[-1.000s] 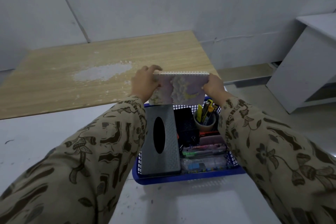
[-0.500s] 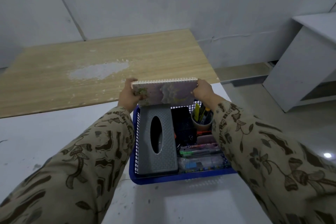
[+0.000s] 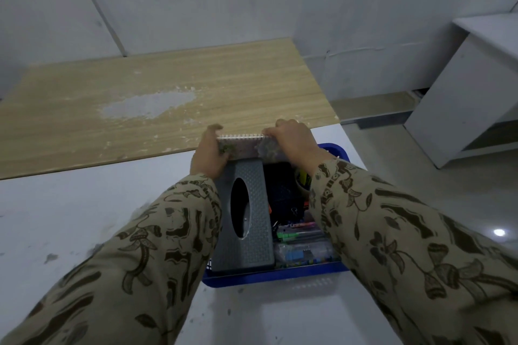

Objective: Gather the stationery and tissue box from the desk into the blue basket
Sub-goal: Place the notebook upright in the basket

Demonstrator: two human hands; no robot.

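From the head camera I see the blue basket on a white tabletop, straight below me. My left hand and right hand sit over the basket's far end, and both grasp a spiral notebook between them. The left fingers curl round its left end and the right fingers curl over its wire-bound top edge. The notebook stands on edge across the basket's far end; its lower edge is hidden behind the grey tissue box, so I cannot tell whether it touches the bottom.

The tissue box lies flat along the basket's left side, its oval slot facing up. To its right in the basket are a cup of pens, partly behind my right sleeve, then coloured markers and what looks like a clear case at the near end.

Beyond the basket lies a wooden desk with a worn pale patch. Far right of the basket stands a white cabinet.
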